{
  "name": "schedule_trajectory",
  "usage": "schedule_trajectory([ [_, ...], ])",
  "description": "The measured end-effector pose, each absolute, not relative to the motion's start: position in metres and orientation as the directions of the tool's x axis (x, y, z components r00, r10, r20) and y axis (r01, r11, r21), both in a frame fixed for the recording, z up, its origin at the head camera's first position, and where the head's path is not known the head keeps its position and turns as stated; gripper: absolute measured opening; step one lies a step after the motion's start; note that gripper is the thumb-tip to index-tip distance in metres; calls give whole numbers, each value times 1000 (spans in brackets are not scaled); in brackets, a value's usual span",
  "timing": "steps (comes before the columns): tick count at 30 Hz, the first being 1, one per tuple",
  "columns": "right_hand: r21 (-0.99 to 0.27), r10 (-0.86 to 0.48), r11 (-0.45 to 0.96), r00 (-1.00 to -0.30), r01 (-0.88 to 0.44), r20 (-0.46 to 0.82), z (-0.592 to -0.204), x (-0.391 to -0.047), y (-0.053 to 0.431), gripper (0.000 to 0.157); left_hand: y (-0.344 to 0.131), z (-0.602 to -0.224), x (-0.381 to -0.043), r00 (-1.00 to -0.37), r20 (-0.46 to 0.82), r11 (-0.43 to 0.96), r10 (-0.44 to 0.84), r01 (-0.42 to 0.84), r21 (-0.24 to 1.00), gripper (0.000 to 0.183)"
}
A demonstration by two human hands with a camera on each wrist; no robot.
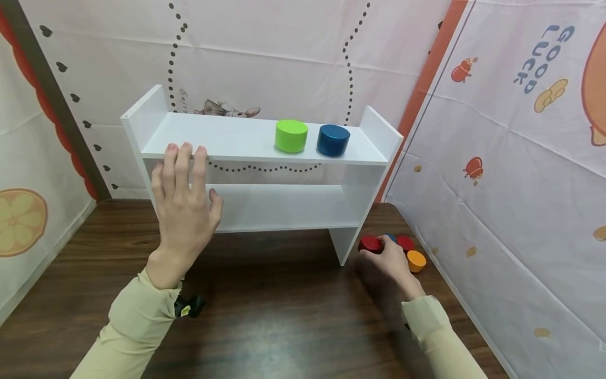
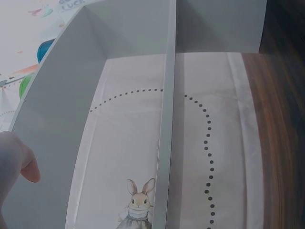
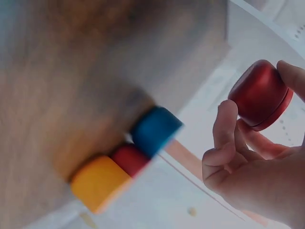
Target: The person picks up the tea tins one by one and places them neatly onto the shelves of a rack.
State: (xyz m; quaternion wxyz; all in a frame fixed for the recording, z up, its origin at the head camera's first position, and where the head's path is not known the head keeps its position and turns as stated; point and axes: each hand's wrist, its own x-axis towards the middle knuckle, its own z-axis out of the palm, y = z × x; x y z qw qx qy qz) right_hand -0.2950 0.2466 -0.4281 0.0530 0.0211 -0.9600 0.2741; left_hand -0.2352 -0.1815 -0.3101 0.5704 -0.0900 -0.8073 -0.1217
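My right hand (image 1: 392,261) pinches a small round red tin (image 1: 370,244) with a seam near one end, just right of the white shelf's foot. In the right wrist view this red tin (image 3: 259,93) sits between thumb and fingers, tilted. Close by are an orange tin (image 1: 416,261), another red tin (image 1: 405,243) and a blue tin (image 3: 156,130), partly hidden in the head view. My left hand (image 1: 183,218) is raised with straight fingers at the left front of the white shelf (image 1: 274,158); whether it touches cannot be told.
On the shelf's top board stand a green tin (image 1: 291,136) and a dark blue tin (image 1: 333,140), side by side toward the right. The shelf rests on a dark wooden table (image 1: 270,305). Printed cloth (image 1: 511,210) hangs at the back and both sides.
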Motion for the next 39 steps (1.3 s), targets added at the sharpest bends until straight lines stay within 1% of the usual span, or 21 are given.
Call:
schedule_trajectory([
  [13,-455,-67,873,-968,-174,241,-355,-269,240,66,-182,-310,-236,-333,943,950,-3,294,106,70],
  [23,-468,-154,837,-943,-282,294,-285,-249,225,63,-183,-309,-236,-334,943,951,-8,290,110,70],
  [27,-474,-168,822,-929,-316,329,-260,-246,217,62,-184,-309,-236,-331,943,950,-9,292,112,69],
  [33,-450,-183,812,-894,-372,409,-233,-244,204,58,-183,-310,-237,-330,944,949,-4,295,108,68],
  [39,-456,-156,798,-865,-395,476,-211,-245,191,58,-183,-310,-237,-336,942,949,0,298,106,69],
])
